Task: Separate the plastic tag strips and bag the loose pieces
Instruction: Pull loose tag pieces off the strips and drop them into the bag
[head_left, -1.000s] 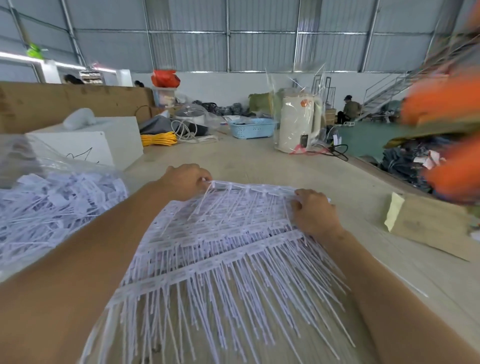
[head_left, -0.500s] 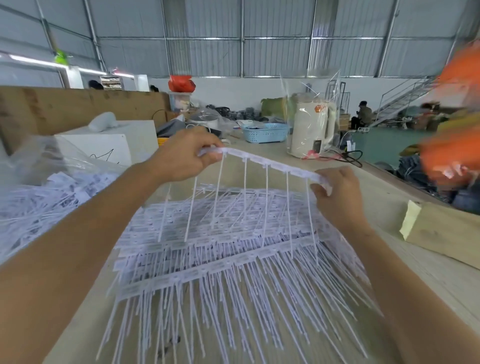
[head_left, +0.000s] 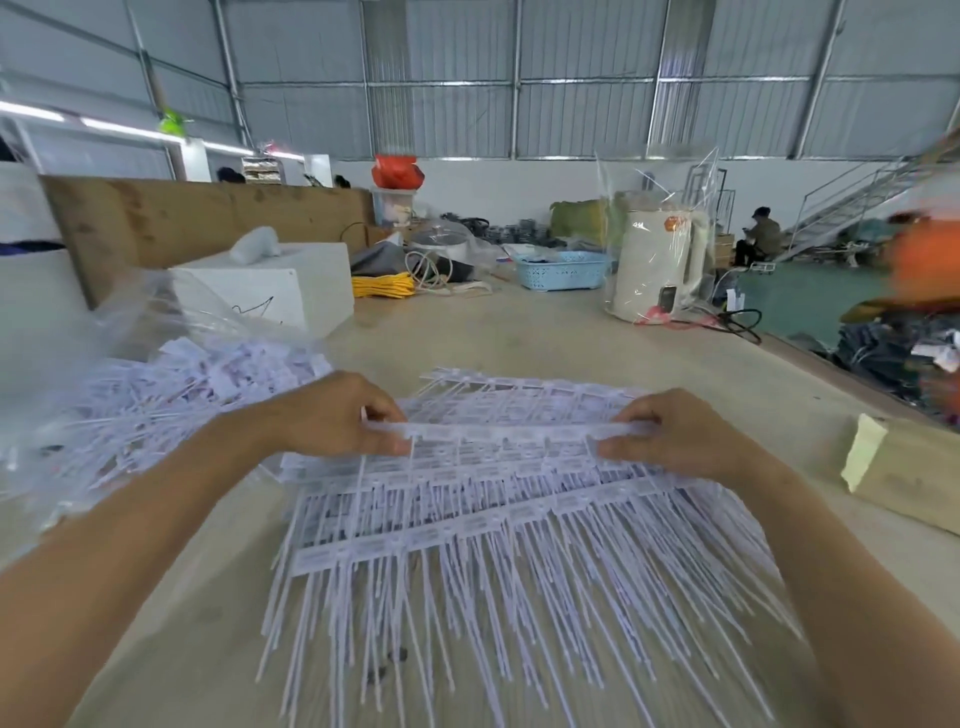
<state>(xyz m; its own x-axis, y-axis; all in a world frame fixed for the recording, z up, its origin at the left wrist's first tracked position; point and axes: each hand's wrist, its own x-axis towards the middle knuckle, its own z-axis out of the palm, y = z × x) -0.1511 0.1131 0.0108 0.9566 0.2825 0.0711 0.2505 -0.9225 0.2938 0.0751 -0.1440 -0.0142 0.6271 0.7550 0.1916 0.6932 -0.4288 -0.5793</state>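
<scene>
A stack of white plastic tag strips (head_left: 498, 525) lies on the table in front of me, long thin tails pointing toward me. I hold one strip (head_left: 498, 431) by its header bar just above the stack. My left hand (head_left: 337, 410) pinches its left end and my right hand (head_left: 670, 431) pinches its right end. To the left, a clear plastic bag (head_left: 130, 332) holds a heap of loose separated tags (head_left: 171, 395).
A white foam box (head_left: 280, 291) stands behind the bag. A cardboard block with a yellow pad (head_left: 904, 473) lies at right. Further back are a blue basket (head_left: 561, 270), a wrapped white kettle (head_left: 660, 265), cables and a wooden board (head_left: 208, 218).
The strip I lifted high half a second ago has come back down toward me, just over the stack. Both hands still hold its ends.
</scene>
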